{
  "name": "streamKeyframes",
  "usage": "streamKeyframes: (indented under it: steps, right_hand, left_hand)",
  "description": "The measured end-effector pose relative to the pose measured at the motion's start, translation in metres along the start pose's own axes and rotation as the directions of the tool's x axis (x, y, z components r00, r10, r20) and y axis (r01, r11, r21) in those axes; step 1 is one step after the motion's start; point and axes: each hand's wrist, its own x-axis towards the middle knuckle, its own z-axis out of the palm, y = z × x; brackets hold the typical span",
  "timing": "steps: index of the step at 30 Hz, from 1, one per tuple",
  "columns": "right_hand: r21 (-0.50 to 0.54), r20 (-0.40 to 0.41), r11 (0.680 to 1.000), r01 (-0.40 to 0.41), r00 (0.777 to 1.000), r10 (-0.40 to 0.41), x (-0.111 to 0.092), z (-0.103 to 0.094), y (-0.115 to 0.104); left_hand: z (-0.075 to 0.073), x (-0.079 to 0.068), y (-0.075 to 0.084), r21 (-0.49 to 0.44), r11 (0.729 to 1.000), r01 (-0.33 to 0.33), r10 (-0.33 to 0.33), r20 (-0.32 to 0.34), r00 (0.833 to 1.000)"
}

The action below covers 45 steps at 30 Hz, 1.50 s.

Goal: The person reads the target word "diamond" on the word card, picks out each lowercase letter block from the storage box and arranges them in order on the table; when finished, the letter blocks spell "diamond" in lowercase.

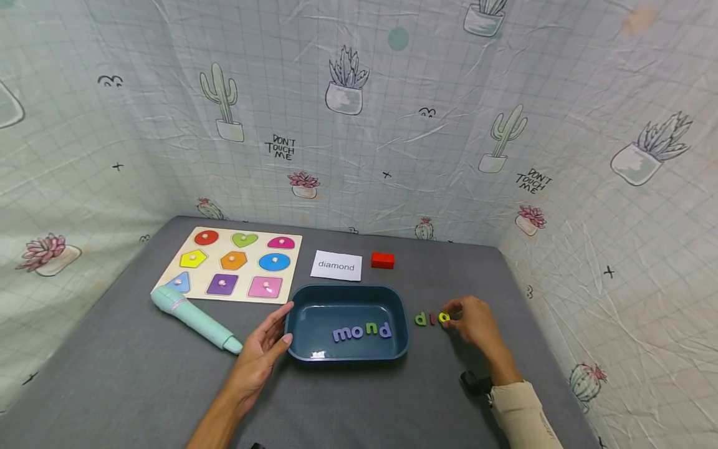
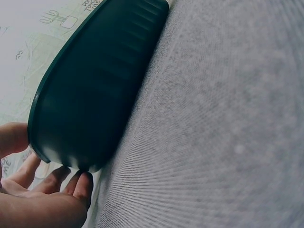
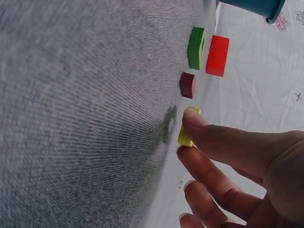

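Note:
My left hand holds the left end of a dark blue tray, with thumb and fingertips at its rim and outer wall. Purple letters m, o and d and a green n lie in a row inside it. To the right of the tray, my right hand pinches a small yellow letter between thumb and finger, close over the cloth. Left of that letter stand a dark red letter i and a green letter d.
Behind the tray are a white card reading "diamond" and a red block. A wooden shape-puzzle board lies at the back left, with a mint-green pen-like device overlapping its front edge. Patterned fabric hangs behind the grey table.

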Motion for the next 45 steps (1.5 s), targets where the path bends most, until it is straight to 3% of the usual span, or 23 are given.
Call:
streamKeyframes:
  steps: [19, 26, 31, 35, 39, 45]
  right_hand:
    - [-0.025, -0.005, 1.0, -0.008, 1.0, 0.008, -0.001, 0.009, 0.004]
    - [-0.028, -0.107, 0.997, 0.066, 0.992, -0.069, -0.007, 0.001, -0.003]
    - [0.016, -0.232, 0.982, 0.188, 0.956, -0.179, -0.011, -0.004, -0.015]
    - [0.043, -0.333, 0.95, 0.309, 0.901, -0.278, -0.014, -0.008, -0.028]
    - [0.05, -0.407, 0.923, 0.381, 0.852, -0.33, -0.018, -0.011, -0.041]
    - [0.087, -0.454, 0.9, 0.427, 0.822, -0.345, -0.023, -0.013, -0.06]
  left_hand:
    - [-0.001, 0.0, -0.004, -0.014, 1.0, -0.023, 0.023, 0.021, 1.0]
    - [-0.001, 0.0, -0.003, -0.007, 1.0, -0.026, 0.026, 0.017, 1.0]
    - [-0.002, 0.0, -0.002, -0.001, 1.0, -0.022, 0.022, 0.017, 1.0]
    - [-0.002, 0.001, -0.002, 0.006, 1.0, -0.014, 0.014, 0.014, 1.0]
    - [-0.002, 0.001, -0.002, 0.006, 1.0, -0.012, 0.012, 0.012, 1.0]
    - [-0.002, 0.001, -0.002, 0.006, 1.0, -0.017, 0.017, 0.014, 1.0]
